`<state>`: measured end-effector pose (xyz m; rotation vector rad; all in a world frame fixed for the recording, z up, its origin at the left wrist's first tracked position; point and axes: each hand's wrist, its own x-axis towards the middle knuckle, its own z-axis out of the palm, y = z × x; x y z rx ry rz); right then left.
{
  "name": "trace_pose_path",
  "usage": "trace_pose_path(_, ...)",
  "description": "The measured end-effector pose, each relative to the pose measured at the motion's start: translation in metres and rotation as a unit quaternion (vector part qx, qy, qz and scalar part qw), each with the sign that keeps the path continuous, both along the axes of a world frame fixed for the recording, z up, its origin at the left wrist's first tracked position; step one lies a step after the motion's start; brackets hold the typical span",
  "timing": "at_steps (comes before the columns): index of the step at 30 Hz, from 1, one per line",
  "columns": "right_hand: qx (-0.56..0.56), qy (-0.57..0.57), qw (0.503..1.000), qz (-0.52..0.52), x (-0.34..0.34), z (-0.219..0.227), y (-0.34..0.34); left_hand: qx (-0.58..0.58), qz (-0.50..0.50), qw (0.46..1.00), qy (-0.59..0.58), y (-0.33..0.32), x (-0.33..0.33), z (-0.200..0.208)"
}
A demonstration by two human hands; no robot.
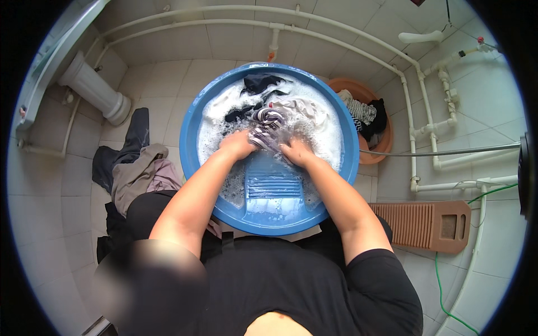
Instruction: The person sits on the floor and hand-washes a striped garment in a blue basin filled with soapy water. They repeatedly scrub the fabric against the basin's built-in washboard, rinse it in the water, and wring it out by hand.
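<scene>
Both my hands are over a round blue tub [188,134] of foamy water with a ridged washboard [274,185] built into its near side. A wet, dark-and-white striped garment [269,119] is bunched up between them, just beyond the ridges. My left hand [238,144] is closed on the left side of this bundle. On the other side, my right hand [297,151] grips it too, its fingertips partly hidden by splashing water. Black cloth [260,84] and pale cloth [305,109] lie half sunk in the suds farther back.
An orange basin [386,143] with clothes stands behind the tub on the right. A brown washboard [420,225] lies at the right, near a green hose [440,285]. Grey and beige clothes [134,171] are heaped on the left floor. White pipes [412,134] line the walls.
</scene>
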<state>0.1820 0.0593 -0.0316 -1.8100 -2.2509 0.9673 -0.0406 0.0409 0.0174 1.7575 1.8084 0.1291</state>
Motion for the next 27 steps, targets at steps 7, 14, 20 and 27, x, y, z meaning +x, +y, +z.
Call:
trace_pose_path(7,-0.085,0.379,0.864,-0.319,0.006,0.049,-0.033,-0.028,0.077,0.748,-0.659,-0.031,0.018,0.072)
trace_pose_path(14,-0.385,0.654,0.593,-0.269,-0.001,0.113,-0.035,-0.118,-0.024,0.645,-0.755,-0.057,0.014,0.104)
trace_pose_path(20,-0.358,0.740,0.505,-0.264,-0.010,0.103,-0.044,-0.169,0.064,0.564,-0.806,-0.064,0.007,0.071)
trace_pose_path(27,-0.265,0.369,0.877,-0.158,-0.009,0.084,-0.047,-0.046,0.311,0.772,-0.553,-0.052,0.010,0.002)
